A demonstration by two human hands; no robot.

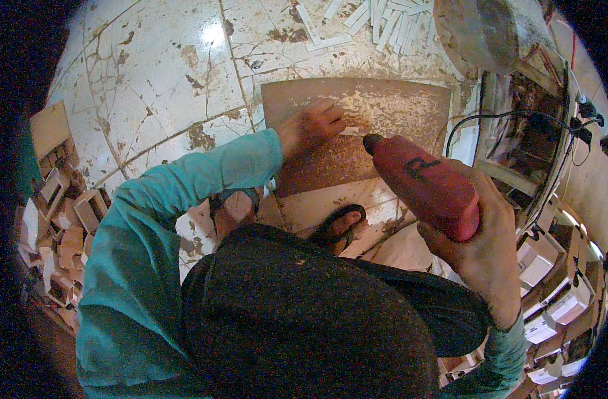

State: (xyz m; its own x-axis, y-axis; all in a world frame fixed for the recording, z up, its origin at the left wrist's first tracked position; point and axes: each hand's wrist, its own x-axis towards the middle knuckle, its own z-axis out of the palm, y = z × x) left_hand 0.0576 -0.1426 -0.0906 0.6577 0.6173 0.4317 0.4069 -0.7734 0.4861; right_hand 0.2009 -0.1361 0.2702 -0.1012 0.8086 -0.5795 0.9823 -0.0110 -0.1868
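Observation:
My right hand [487, 219] is wrapped around the wide end of a red bottle [427, 183] with a black nozzle. The bottle lies tilted, its nozzle pointing up and left over a worn brown board [304, 169] on the floor. Over that board, my left hand [317, 125] has its fingers curled together, slightly blurred. A small pale piece [350, 131] shows right at its fingertips, close to the nozzle. Glue-like pale smears and flakes cover the board's far right part.
Pale flat strips [394, 23] lie in a heap beyond the board. A wooden frame [500, 133] with a black cable [477, 118] stands at the right. Small boxes [543, 259] are stacked at right, and wooden box parts [68, 239] at left. My sandalled foot [344, 226] is near the board.

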